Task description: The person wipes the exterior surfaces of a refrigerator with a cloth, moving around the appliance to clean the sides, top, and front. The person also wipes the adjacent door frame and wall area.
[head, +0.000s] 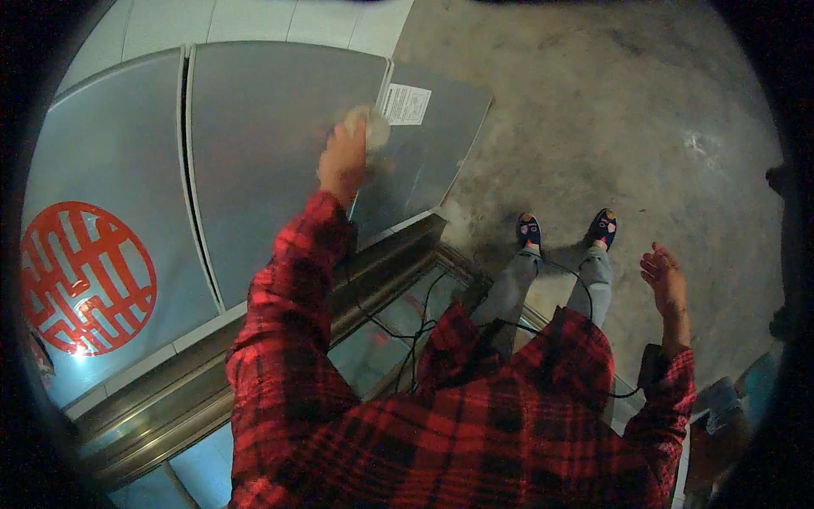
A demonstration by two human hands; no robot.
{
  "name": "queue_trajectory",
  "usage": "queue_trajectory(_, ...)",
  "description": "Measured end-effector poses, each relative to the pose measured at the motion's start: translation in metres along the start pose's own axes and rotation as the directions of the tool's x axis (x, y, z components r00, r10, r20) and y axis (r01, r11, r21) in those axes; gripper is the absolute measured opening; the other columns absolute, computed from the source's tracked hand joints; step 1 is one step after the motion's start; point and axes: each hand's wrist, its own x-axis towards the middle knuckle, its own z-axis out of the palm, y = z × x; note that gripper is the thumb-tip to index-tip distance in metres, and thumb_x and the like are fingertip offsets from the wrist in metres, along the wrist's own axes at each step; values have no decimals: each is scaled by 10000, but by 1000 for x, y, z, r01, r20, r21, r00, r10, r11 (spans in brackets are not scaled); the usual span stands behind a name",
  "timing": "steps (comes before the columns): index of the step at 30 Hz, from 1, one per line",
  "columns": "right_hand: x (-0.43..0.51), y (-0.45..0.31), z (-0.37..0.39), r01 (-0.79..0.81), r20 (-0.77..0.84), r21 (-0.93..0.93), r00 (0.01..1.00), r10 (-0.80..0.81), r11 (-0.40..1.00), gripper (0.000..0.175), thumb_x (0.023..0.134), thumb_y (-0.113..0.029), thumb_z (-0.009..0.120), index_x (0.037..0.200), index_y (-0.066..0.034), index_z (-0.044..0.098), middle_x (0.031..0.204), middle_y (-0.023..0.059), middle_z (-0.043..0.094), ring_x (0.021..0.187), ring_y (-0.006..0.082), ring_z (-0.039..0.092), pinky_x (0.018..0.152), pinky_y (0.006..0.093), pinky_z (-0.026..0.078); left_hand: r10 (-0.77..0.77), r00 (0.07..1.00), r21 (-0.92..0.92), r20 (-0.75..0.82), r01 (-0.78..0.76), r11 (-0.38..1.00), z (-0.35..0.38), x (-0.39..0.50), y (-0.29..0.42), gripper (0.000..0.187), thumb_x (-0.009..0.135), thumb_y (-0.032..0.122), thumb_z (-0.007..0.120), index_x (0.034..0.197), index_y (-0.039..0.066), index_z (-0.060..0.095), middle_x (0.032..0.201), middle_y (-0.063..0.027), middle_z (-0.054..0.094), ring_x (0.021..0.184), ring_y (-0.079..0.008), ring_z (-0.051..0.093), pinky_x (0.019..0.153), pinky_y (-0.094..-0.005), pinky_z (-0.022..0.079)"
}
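Observation:
My left hand (343, 156) is raised to the grey refrigerator door (273, 159) and grips a pale, roundish cloth or sponge (371, 127), blurred, at the door's edge. Beside it, on the refrigerator's grey side panel (416, 153), is a white printed label (409, 105). Away from the refrigerator, my right hand (664, 277) hangs over the floor at the right with slightly bent fingers and nothing seen in it.
A red round paper-cut style decoration (89, 278) is on the far left door. A metal-framed glass door (381, 324) stands beside the refrigerator. Black cables (416, 334) hang before my body, above the concrete floor (604, 114). Dark items (715, 439) stand at lower right.

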Motion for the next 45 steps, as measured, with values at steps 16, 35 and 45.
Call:
queue_trajectory(16,-34,-65,-86,95,0,181,995,-96,979,237,946,-270,536,1123,-112,546,841,-5,548,729,112,508,632,251,412,-239,896,47,-373,276,960,-167,-1,-34,537,825,104,550,1340,193,425,1023,-167,482,938,-361,555,693,-454,521)
queue_trajectory(35,-63,-158,-35,269,39,68,962,-272,961,277,927,-264,559,1157,-110,542,849,16,585,757,136,569,637,269,444,-284,809,-93,-515,277,956,-220,-18,-63,463,839,108,537,1294,150,461,1007,-195,520,931,-384,568,721,-452,506)
queue_trajectory(45,-60,-138,-47,196,39,210,977,-209,958,207,875,-309,614,991,-142,573,813,4,579,739,140,562,631,261,438,-344,905,-57,-250,341,938,-221,-103,-77,500,831,172,573,1318,150,456,1055,-208,509,883,-378,589,703,-466,522)
